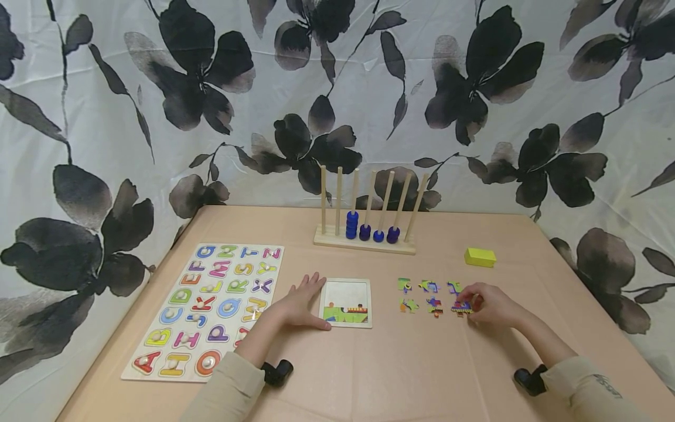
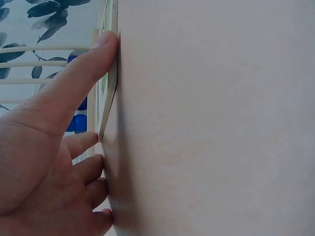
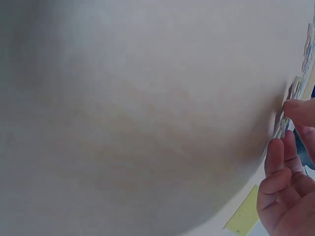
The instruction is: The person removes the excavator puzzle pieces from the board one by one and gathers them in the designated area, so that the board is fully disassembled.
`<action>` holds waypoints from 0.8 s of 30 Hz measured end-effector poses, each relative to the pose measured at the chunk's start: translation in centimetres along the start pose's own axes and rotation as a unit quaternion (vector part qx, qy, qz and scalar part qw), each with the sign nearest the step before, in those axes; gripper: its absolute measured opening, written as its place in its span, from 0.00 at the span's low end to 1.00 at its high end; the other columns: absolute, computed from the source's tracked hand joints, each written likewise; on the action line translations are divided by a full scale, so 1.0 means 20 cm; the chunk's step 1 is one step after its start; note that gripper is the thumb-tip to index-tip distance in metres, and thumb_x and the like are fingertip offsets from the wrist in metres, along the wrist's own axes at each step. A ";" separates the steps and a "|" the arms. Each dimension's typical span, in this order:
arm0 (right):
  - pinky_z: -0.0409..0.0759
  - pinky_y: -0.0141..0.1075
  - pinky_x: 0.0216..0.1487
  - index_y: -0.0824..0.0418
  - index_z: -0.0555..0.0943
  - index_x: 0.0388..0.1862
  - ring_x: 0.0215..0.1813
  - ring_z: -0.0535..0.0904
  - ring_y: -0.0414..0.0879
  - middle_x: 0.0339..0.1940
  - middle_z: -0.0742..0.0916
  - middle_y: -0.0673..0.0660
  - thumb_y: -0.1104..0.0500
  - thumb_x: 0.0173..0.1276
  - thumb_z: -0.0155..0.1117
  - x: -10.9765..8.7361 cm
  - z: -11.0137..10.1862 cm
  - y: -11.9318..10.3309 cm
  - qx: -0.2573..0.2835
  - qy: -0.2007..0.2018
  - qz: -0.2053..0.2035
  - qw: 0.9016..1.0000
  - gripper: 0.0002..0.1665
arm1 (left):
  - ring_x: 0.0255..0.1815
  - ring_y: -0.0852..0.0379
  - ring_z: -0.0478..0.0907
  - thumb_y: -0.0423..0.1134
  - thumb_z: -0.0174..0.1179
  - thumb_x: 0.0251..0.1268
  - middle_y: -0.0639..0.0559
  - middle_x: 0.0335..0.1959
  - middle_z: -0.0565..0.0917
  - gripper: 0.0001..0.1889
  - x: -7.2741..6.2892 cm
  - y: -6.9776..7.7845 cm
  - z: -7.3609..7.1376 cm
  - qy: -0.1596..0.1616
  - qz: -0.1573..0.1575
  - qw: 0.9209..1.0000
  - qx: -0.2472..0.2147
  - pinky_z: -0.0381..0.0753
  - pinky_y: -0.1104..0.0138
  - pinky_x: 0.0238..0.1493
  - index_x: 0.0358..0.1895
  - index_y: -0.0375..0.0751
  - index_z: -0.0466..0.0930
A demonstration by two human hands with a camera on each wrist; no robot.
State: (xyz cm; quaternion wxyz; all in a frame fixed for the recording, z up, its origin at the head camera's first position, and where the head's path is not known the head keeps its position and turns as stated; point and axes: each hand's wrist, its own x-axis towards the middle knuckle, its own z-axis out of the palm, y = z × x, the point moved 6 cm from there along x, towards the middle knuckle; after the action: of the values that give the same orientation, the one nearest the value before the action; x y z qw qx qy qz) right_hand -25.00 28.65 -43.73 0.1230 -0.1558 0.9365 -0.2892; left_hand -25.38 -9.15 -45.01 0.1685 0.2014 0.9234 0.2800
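My left hand [image 1: 302, 303] has its fingers spread, thumb and index finger touching the left edge of a small square puzzle tray [image 1: 345, 288]. Green and red pieces [image 1: 345, 314] fill the tray's lower part; its upper part shows bare white. To the right, my right hand [image 1: 493, 303] pinches a colourful jigsaw piece [image 1: 461, 309] at the near right end of two short rows. In the right wrist view, thumb and fingers [image 3: 292, 108] meet at the thin edge of this piece, close to the table. Several other loose jigsaw pieces [image 1: 435, 307] lie just left of that hand.
A white alphabet board [image 1: 138, 347] with coloured letters lies on the left, partly under my left forearm. At the back stands a wooden peg rack [image 1: 364, 243] with blue beads. A yellow block [image 1: 480, 257] sits beyond my right hand on the table [image 1: 401, 375].
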 end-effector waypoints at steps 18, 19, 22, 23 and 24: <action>0.73 0.31 0.27 0.65 0.80 0.37 0.32 0.71 0.46 0.32 0.78 0.54 0.73 0.42 0.69 0.01 -0.01 0.00 0.002 0.006 -0.005 1.000 0.19 | 0.72 0.42 0.37 0.55 0.72 0.39 0.40 0.72 0.45 0.57 0.01 -0.02 0.01 -0.004 -0.001 1.000 0.010 0.38 0.45 0.67 0.71 0.36 0.49; 0.73 0.31 0.27 0.65 0.80 0.38 0.32 0.71 0.47 0.32 0.78 0.54 0.73 0.42 0.70 0.01 -0.01 -0.01 0.002 0.008 -0.007 1.000 0.19 | 0.72 0.43 0.36 0.55 0.72 0.39 0.40 0.72 0.45 0.57 0.01 -0.02 0.01 -0.006 -0.003 1.000 0.011 0.38 0.46 0.67 0.71 0.37 0.49; 0.73 0.31 0.27 0.66 0.80 0.38 0.32 0.72 0.47 0.32 0.78 0.55 0.72 0.43 0.71 0.01 -0.02 -0.03 -0.002 0.020 -0.015 1.000 0.19 | 0.72 0.42 0.37 0.54 0.72 0.38 0.39 0.72 0.45 0.57 0.00 -0.02 0.01 -0.004 -0.002 1.000 0.007 0.38 0.45 0.67 0.71 0.36 0.49; 0.73 0.31 0.27 0.66 0.80 0.38 0.32 0.72 0.47 0.32 0.79 0.55 0.71 0.43 0.71 0.02 -0.02 -0.04 -0.005 0.024 -0.018 1.000 0.19 | 0.72 0.42 0.37 0.54 0.72 0.38 0.39 0.72 0.45 0.57 0.00 -0.02 0.01 -0.005 -0.004 1.000 0.007 0.38 0.45 0.67 0.71 0.36 0.49; 0.73 0.30 0.28 0.66 0.80 0.38 0.32 0.72 0.47 0.32 0.79 0.55 0.70 0.43 0.72 0.02 -0.02 -0.05 -0.009 0.026 -0.023 0.999 0.19 | 0.72 0.41 0.37 0.54 0.72 0.38 0.39 0.72 0.45 0.57 0.00 -0.02 0.01 -0.005 -0.005 1.000 0.006 0.38 0.45 0.67 0.71 0.36 0.49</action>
State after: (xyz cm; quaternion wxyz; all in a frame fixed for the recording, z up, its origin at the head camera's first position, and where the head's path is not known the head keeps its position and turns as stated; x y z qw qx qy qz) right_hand -25.23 27.96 -42.99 0.0902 -0.1705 0.9381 -0.2875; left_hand -25.46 -9.30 -45.33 0.1728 0.1995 0.9252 0.2727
